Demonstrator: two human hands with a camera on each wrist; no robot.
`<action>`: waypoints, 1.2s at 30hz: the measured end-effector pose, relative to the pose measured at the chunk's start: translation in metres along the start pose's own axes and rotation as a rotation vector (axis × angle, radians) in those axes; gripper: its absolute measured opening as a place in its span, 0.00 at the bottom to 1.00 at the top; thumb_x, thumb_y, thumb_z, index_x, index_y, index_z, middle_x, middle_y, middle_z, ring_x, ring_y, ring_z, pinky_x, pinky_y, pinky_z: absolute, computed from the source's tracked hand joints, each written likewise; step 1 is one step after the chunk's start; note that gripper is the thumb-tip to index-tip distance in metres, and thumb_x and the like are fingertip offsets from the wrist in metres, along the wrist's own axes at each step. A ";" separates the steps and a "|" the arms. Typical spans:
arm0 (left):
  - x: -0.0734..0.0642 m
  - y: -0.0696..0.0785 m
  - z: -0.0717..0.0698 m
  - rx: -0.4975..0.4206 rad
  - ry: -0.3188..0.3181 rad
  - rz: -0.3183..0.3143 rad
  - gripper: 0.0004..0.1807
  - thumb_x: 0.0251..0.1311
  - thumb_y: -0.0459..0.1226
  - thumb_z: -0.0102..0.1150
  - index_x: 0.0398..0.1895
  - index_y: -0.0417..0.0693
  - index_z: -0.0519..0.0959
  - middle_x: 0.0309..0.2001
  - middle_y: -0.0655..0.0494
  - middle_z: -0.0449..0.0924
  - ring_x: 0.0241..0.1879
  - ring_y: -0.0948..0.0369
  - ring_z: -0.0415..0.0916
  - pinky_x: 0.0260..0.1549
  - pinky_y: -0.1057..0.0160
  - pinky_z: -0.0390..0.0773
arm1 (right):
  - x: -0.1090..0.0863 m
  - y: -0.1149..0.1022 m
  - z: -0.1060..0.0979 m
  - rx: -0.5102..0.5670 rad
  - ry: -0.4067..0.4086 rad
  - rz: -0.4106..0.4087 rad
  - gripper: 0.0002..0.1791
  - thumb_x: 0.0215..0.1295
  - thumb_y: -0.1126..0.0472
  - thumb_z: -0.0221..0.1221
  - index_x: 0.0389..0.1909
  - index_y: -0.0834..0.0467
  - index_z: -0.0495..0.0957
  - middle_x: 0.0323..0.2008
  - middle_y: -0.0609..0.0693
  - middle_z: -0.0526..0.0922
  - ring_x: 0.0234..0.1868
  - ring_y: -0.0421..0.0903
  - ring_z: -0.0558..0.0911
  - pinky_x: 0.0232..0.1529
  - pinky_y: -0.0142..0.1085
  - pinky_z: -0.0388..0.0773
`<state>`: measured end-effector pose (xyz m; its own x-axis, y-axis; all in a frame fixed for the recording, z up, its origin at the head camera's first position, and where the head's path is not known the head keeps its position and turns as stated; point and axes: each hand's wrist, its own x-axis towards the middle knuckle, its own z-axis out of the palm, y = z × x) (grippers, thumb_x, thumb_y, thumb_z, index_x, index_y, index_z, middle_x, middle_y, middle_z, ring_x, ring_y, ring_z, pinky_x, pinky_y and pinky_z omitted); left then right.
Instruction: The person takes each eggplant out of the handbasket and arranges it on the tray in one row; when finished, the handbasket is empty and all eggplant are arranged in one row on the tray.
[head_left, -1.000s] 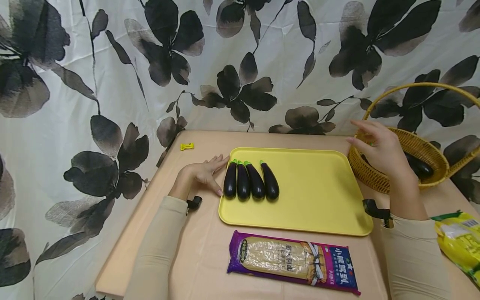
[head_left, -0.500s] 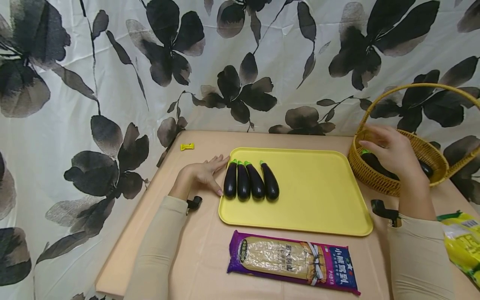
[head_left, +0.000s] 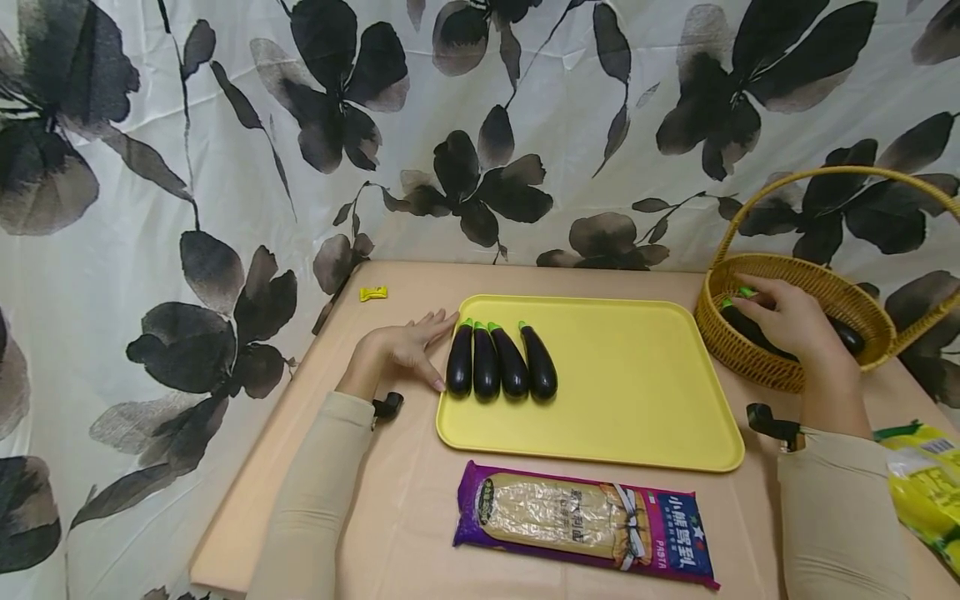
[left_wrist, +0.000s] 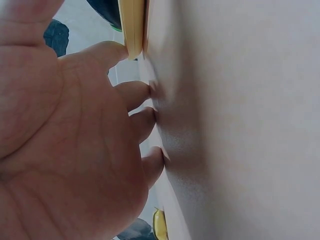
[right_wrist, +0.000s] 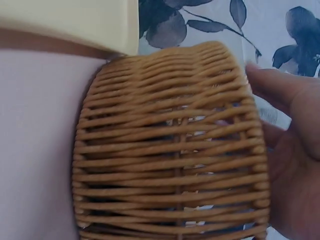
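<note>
Several dark purple eggplants [head_left: 513, 371] with green tops lie side by side at the left of the yellow tray [head_left: 637, 392]. My left hand [head_left: 401, 346] rests at the tray's left edge, fingers spread; in the left wrist view, a fingertip meets the tray's rim [left_wrist: 131, 30] and others touch the table. My right hand [head_left: 787, 321] reaches into the wicker basket [head_left: 738, 358], thumb and forefinger on either side of a green eggplant top. Another eggplant [head_left: 750, 327] lies by the thumb. In the right wrist view the basket wall [right_wrist: 170, 150] hides the fingertips; I cannot tell whether they grip.
A purple pasta package [head_left: 585, 525] lies in front of the tray. The yellow-green bag [head_left: 926, 483] is at the right, beyond the right forearm. A small yellow packet [head_left: 373, 293] sits at the back left. The basket's tall handle [head_left: 847, 171] arches over it; a floral curtain [head_left: 465, 108] hangs behind.
My right hand has moved right and down, from above the basket's left rim into the basket among the eggplants. My left hand and the eggplants on the tray have stayed put.
</note>
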<state>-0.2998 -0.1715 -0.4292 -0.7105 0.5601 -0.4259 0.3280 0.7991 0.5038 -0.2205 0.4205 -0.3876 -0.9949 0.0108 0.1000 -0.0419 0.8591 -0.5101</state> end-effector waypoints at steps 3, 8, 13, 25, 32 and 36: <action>0.000 0.000 0.000 0.002 0.002 -0.001 0.81 0.35 0.58 0.86 0.86 0.62 0.34 0.86 0.51 0.22 0.84 0.51 0.17 0.81 0.41 0.25 | 0.001 0.007 0.000 -0.019 -0.069 0.017 0.38 0.82 0.41 0.45 0.81 0.61 0.56 0.64 0.76 0.70 0.60 0.74 0.71 0.56 0.72 0.71; 0.000 0.001 0.001 0.007 0.003 -0.003 0.81 0.36 0.58 0.86 0.86 0.62 0.35 0.86 0.51 0.22 0.84 0.51 0.17 0.81 0.41 0.25 | 0.003 0.015 -0.001 -0.024 -0.155 0.047 0.41 0.82 0.37 0.40 0.82 0.61 0.52 0.75 0.79 0.56 0.73 0.82 0.56 0.67 0.78 0.54; -0.001 0.000 0.001 0.013 0.004 0.006 0.81 0.36 0.58 0.86 0.86 0.61 0.34 0.86 0.50 0.22 0.84 0.51 0.17 0.81 0.41 0.25 | 0.006 0.021 0.003 0.003 -0.219 0.077 0.39 0.84 0.40 0.35 0.83 0.61 0.48 0.77 0.79 0.48 0.76 0.81 0.46 0.70 0.78 0.47; -0.002 -0.001 0.002 -0.004 0.013 -0.001 0.82 0.35 0.59 0.86 0.86 0.63 0.35 0.86 0.50 0.23 0.84 0.50 0.18 0.81 0.39 0.26 | 0.004 0.021 0.001 0.020 -0.263 0.068 0.37 0.85 0.43 0.39 0.83 0.61 0.47 0.76 0.80 0.50 0.76 0.81 0.47 0.71 0.77 0.45; 0.001 -0.004 0.001 0.007 0.014 0.003 0.82 0.34 0.61 0.86 0.86 0.63 0.35 0.86 0.50 0.23 0.84 0.50 0.18 0.81 0.40 0.26 | 0.002 0.020 -0.001 0.041 -0.255 0.083 0.36 0.85 0.46 0.43 0.83 0.60 0.48 0.75 0.80 0.53 0.76 0.81 0.50 0.71 0.77 0.47; 0.001 -0.004 0.001 0.016 0.013 0.009 0.82 0.34 0.60 0.86 0.86 0.63 0.35 0.86 0.50 0.23 0.84 0.50 0.18 0.81 0.41 0.26 | 0.001 0.020 -0.001 0.050 -0.249 0.088 0.37 0.84 0.45 0.43 0.83 0.59 0.49 0.74 0.80 0.55 0.75 0.81 0.52 0.70 0.77 0.48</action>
<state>-0.3008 -0.1740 -0.4325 -0.7153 0.5644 -0.4121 0.3438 0.7976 0.4956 -0.2222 0.4382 -0.3971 -0.9866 -0.0466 -0.1566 0.0478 0.8341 -0.5495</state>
